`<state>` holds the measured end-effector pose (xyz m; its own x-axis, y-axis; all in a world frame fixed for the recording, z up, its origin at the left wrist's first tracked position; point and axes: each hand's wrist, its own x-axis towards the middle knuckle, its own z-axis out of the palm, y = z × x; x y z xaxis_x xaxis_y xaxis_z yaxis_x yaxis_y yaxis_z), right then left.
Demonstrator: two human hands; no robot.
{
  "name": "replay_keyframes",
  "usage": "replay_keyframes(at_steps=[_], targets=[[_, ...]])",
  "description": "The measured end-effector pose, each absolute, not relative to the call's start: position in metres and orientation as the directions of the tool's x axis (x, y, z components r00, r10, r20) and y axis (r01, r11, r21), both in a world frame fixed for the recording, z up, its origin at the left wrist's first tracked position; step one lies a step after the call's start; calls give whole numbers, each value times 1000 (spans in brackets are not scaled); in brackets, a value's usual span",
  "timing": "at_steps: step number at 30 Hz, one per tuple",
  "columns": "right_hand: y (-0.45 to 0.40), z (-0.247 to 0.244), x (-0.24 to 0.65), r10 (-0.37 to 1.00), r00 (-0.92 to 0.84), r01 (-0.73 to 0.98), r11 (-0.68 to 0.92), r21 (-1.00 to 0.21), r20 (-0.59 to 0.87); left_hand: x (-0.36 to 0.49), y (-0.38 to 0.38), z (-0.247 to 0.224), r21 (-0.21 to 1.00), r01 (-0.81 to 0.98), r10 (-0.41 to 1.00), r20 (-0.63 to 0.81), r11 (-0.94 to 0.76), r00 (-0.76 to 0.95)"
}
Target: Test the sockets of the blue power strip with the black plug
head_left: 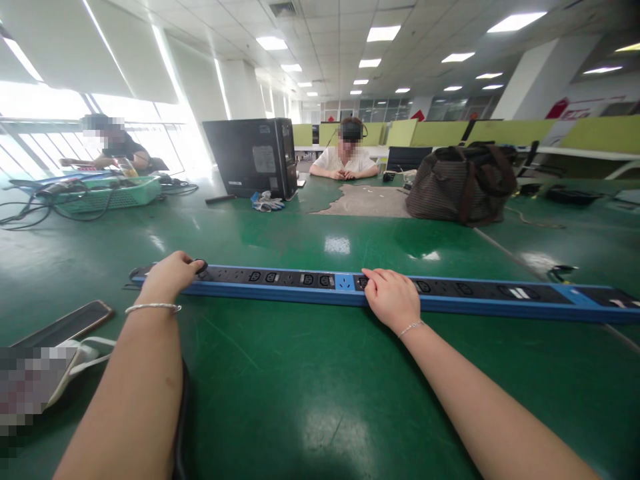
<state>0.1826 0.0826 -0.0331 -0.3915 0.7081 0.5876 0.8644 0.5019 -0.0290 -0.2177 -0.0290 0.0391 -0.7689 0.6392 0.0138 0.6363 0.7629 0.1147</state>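
A long blue and black power strip lies across the green table, its row of sockets facing up. Near its left end, my left hand is closed on a black plug, most of which the fingers hide. I cannot tell whether the plug sits in a socket. My right hand grips the strip just right of the blue socket, fingers curled over the top. A black cable shows beside my left forearm; where it leads is hidden.
At the left lie two phones and a white strap. Further back are a green basket with cables, a black computer case, gloves and a brown bag. One person sits opposite, another far left.
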Motion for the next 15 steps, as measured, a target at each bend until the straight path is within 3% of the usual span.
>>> replay_keyframes(at_steps=[15], targets=[[84, -34, 183, 699, -395, 857, 514, -34, 596, -220, -29, 36, 124, 637, 641, 9, 761, -768]])
